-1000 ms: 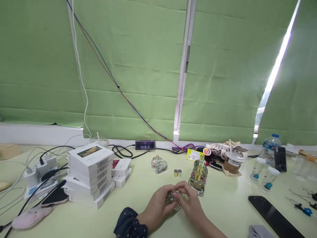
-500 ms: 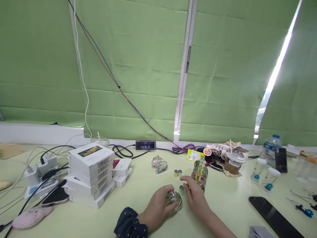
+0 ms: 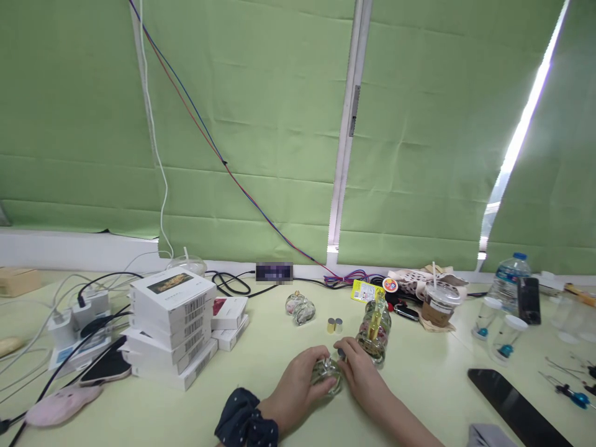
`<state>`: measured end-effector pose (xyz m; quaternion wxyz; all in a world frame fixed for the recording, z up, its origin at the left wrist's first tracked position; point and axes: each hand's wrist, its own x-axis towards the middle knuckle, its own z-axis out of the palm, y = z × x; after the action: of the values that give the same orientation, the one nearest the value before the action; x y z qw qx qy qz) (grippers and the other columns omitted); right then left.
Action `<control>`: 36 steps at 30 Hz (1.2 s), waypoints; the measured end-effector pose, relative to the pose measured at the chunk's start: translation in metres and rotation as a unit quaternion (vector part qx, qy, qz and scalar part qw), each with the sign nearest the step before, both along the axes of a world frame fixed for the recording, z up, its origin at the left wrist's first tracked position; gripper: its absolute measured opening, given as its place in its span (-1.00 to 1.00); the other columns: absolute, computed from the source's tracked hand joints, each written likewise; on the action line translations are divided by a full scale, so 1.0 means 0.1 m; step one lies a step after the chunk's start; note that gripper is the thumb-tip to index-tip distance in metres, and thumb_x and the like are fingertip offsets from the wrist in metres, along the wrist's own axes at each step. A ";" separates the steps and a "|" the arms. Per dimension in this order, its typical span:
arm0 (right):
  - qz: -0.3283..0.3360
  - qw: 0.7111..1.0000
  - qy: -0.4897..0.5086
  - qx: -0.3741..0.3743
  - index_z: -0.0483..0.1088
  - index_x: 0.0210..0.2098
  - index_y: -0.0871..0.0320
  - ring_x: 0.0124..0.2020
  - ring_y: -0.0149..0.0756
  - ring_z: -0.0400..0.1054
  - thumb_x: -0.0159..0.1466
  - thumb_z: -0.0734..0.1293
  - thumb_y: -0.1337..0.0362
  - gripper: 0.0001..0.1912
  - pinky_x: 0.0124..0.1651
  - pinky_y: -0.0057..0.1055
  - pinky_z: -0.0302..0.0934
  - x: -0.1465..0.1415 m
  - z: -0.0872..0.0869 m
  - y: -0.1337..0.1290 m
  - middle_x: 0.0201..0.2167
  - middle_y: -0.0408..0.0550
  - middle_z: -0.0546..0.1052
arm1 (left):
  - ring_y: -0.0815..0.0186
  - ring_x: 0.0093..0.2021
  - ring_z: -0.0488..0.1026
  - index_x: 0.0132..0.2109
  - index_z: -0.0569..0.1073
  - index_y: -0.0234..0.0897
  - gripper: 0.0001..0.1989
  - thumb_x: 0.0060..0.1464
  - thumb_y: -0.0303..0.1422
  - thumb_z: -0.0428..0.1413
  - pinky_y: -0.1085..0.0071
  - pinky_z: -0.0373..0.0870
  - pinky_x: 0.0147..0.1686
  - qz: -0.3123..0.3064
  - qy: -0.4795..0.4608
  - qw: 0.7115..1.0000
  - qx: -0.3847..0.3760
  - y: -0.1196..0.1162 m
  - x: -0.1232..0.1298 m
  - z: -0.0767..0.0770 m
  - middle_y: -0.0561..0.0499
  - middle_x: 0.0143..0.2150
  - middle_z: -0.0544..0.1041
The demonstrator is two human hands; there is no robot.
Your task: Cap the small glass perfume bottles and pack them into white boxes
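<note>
Bottle (image 3: 326,370) sits between the hands (image 3: 298,379), gripped by the left.

We see a pale table (image 3: 261,354) before green blinds (image 3: 251,105).
Left, we find stacked white boxes (image 3: 174,316), with a pink soft object (image 3: 63,406) nearer us; far right, a strawed cup (image 3: 437,310) and a blue-capped water bottle (image 3: 510,280); near right, a long black slab (image 3: 514,403), two white-lidded jars (image 3: 508,340) just beyond it.

Left fingers (image 3: 318,353) curled, right fingers (image 3: 351,347) bent
</note>
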<state>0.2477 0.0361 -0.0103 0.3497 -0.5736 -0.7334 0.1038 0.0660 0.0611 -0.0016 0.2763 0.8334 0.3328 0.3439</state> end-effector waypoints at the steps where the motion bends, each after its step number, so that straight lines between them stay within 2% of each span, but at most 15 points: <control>1: -0.001 1.000 -0.001 -0.005 0.34 -0.09 0.17 -0.08 -0.20 0.38 0.16 0.12 0.56 -0.62 -0.03 -0.33 0.26 0.00 -0.01 0.00 -0.09 0.08 0.43 | 0.27 -0.24 0.43 -0.13 0.38 -0.24 -0.75 0.00 -0.39 0.18 0.32 0.39 -0.14 0.001 -0.001 1.000 0.002 0.00 0.00 0.00 -0.02 -0.21 0.52; 10: -0.009 1.000 -0.003 -0.024 0.36 -0.11 0.15 -0.14 -0.21 0.40 0.15 0.12 0.57 -0.60 -0.07 -0.37 0.24 0.01 -0.04 0.03 -0.15 0.04 0.46 | 0.26 -0.22 0.45 -0.13 0.38 -0.23 -0.73 -0.02 -0.40 0.19 0.30 0.41 -0.13 0.004 -0.012 1.000 0.015 0.01 -0.01 -0.03 -0.04 -0.19 0.54; 20: -0.010 0.999 0.012 0.033 0.39 -0.15 0.11 -0.24 -0.21 0.44 0.19 0.14 0.53 -0.66 -0.16 -0.35 0.29 0.02 -0.12 0.06 -0.26 0.00 0.50 | 0.25 -0.22 0.46 -0.12 0.39 -0.22 -0.74 -0.01 -0.39 0.19 0.31 0.41 -0.15 -0.002 -0.028 0.999 0.021 0.02 -0.01 -0.05 -0.04 -0.19 0.55; 25: -0.010 0.996 0.042 0.080 0.39 -0.10 0.12 -0.20 -0.22 0.43 0.30 0.10 0.38 -0.71 -0.10 -0.32 0.31 0.00 -0.02 0.04 -0.25 0.02 0.46 | 0.25 -0.23 0.46 -0.13 0.38 -0.25 -0.74 -0.01 -0.40 0.19 0.32 0.40 -0.17 0.007 -0.012 1.000 0.025 0.03 -0.01 -0.07 -0.04 -0.21 0.53; 30: 0.008 0.989 0.121 0.083 0.29 0.00 0.14 -0.36 -0.27 0.43 0.31 0.13 0.28 -0.71 -0.25 -0.34 0.35 -0.01 0.07 0.02 -0.31 -0.03 0.46 | 0.26 -0.23 0.45 -0.12 0.37 -0.25 -0.74 0.01 -0.38 0.18 0.33 0.39 -0.18 -0.003 -0.018 0.999 0.032 0.05 -0.01 -0.11 -0.05 -0.21 0.53; 33: 0.003 0.982 0.173 0.078 0.28 -0.13 0.15 -0.37 -0.26 0.42 0.29 0.19 0.22 -0.80 -0.30 -0.37 0.34 -0.01 0.12 0.00 -0.36 -0.05 0.47 | 0.26 -0.24 0.45 -0.12 0.37 -0.23 -0.73 0.00 -0.39 0.19 0.34 0.39 -0.18 -0.005 -0.025 0.999 0.035 0.06 -0.01 -0.13 -0.03 -0.21 0.53; 36: 0.005 0.979 0.178 0.095 0.33 -0.24 0.13 -0.33 -0.25 0.41 0.29 0.22 0.19 -0.85 -0.27 -0.36 0.32 0.00 0.18 -0.03 -0.33 -0.02 0.48 | 0.27 -0.24 0.45 -0.11 0.36 -0.22 -0.73 0.00 -0.39 0.18 0.34 0.38 -0.19 -0.005 -0.023 0.999 0.037 0.06 -0.01 -0.13 -0.02 -0.22 0.53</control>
<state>0.2476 0.0333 0.0081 0.5268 -0.5064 -0.6690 0.1358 0.0655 0.0669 -0.0150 0.2548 0.8366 0.3094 0.3734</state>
